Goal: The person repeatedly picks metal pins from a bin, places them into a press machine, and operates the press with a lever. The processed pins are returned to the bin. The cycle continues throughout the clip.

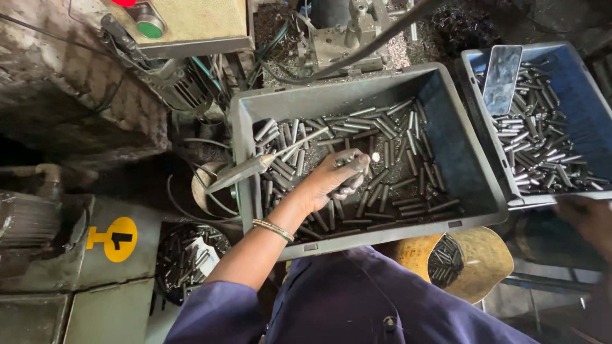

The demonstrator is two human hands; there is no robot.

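My left hand (pixel 328 181) reaches into a grey plastic crate (pixel 245 127) half full of short dark metal pins. Its fingers are closed around a small bunch of those pins (pixel 357 160), one showing a bright round end. A thin bangle circles the wrist. My right hand (pixel 590 220) is dim and blurred at the right edge, just under the front rim of a blue crate (pixel 596 105) that also holds many pins. Whether it grips that rim is unclear.
A long pointed metal tool (pixel 245 171) lies across the grey crate's left rim. A shiny flat metal plate (pixel 502 78) rests in the blue crate. A yellow bowl with pins (pixel 475 261) sits below. Machine parts, cables and a green button (pixel 150 28) crowd the left.
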